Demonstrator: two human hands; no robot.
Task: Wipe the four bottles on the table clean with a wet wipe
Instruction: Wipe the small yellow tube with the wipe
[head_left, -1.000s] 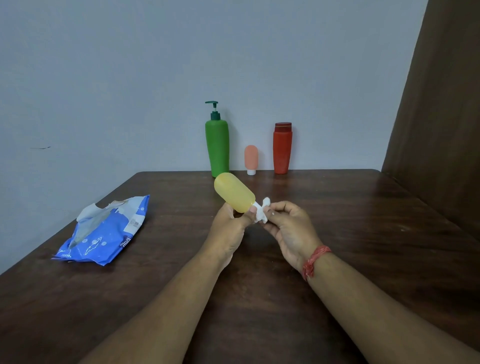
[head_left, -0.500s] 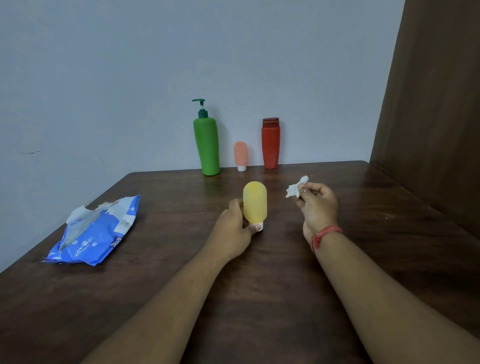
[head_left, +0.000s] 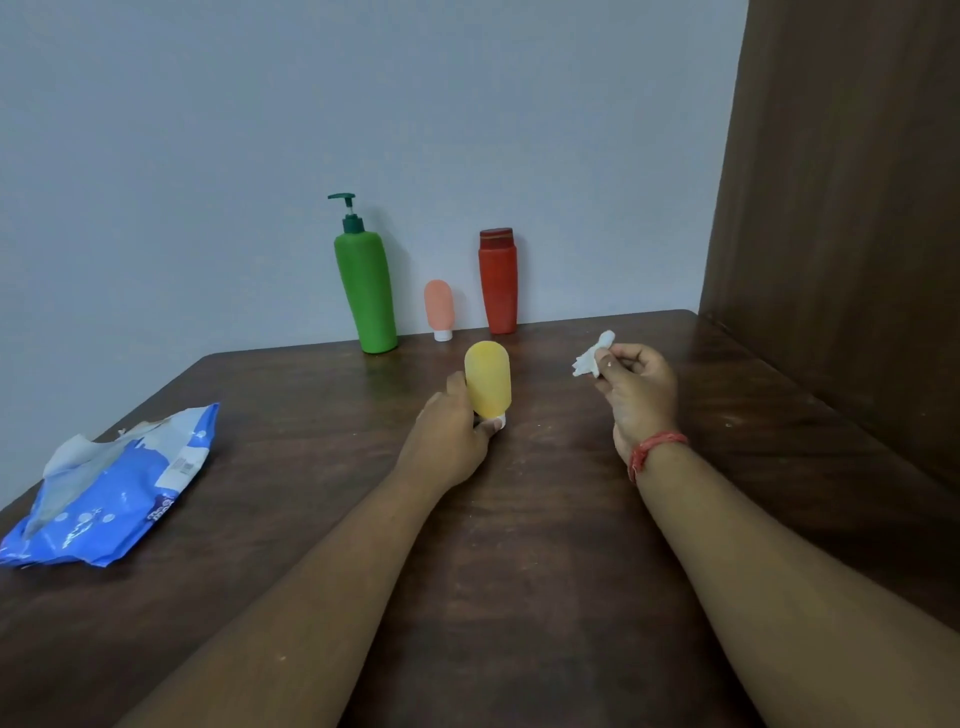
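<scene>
A small yellow bottle (head_left: 488, 378) stands cap-down on the dark wooden table (head_left: 322, 415), and my left hand (head_left: 451, 441) grips it low, near its white cap. My right hand (head_left: 638, 391) is raised a little to the right of it, pinching a crumpled white wet wipe (head_left: 593, 354) clear of the bottle. Three more bottles stand in a row along the back wall: a tall green pump bottle (head_left: 367, 291), a small pink bottle (head_left: 439, 309) on its white cap, and a red bottle (head_left: 498, 280).
An opened blue wet-wipe pack (head_left: 111, 493) lies near the table's left edge. A brown wooden panel (head_left: 852, 208) rises along the right side. The grey wall closes off the back of the table.
The yellow bottle went from tilted in the air, with the wipe at its cap, to upright on the table. My right hand pulled away to the right with the wipe.
</scene>
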